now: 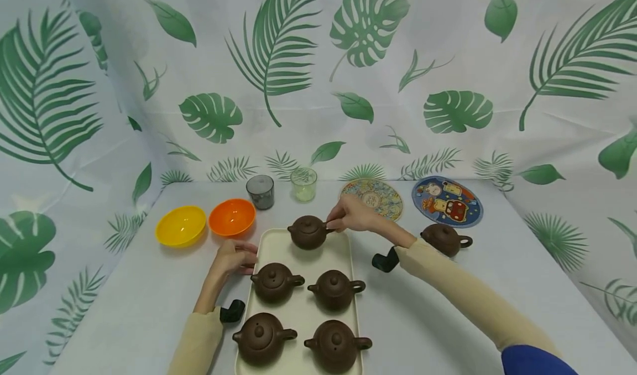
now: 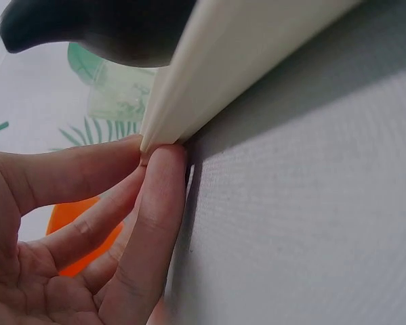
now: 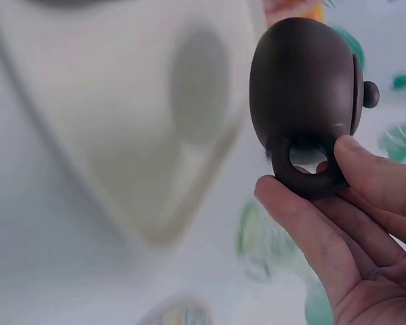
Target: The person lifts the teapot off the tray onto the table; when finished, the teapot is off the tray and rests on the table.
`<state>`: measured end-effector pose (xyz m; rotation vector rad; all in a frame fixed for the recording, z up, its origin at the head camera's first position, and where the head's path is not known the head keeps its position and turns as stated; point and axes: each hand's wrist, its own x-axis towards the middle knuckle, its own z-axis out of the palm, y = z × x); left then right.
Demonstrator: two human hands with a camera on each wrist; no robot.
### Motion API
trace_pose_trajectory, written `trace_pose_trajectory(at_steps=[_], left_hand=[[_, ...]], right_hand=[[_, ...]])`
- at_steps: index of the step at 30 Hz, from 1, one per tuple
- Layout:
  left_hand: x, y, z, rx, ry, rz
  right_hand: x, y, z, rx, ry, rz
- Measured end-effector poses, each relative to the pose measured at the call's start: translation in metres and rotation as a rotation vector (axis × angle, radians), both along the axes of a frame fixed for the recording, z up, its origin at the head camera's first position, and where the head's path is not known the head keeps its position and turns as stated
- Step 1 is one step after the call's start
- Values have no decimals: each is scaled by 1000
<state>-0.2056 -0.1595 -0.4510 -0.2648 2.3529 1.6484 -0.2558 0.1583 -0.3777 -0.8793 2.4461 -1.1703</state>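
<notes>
My right hand pinches the handle of a dark brown teapot. In the right wrist view this teapot is held up over the cream tray, with a rounded shadow on the tray beneath it. Its spout points left in the head view. My left hand grips the left rim of the cream tray; the left wrist view has thumb and fingers on the tray edge. Several matching teapots stand on the tray in two rows, among them one close to my left hand.
Another brown teapot stands on the table, partly behind my right forearm. A yellow bowl, an orange bowl, a grey glass and a greenish glass stand back left. A patterned round mat and a blue mat lie back right.
</notes>
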Motion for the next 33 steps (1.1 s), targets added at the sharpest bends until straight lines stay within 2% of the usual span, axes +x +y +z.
trace_pose_trajectory(at_steps=[7, 16, 23, 33], left_hand=[[2, -2, 0, 8, 0, 1], [3, 0, 2, 16, 17, 8], [0, 2, 3, 15, 62, 16], [-2, 3, 1, 12, 65, 12]], right_hand=[[5, 64, 12, 17, -4, -164], [19, 123, 2, 61, -14, -256], [25, 139, -8, 21, -64, -253], [21, 144, -21, 46, -62, -262]])
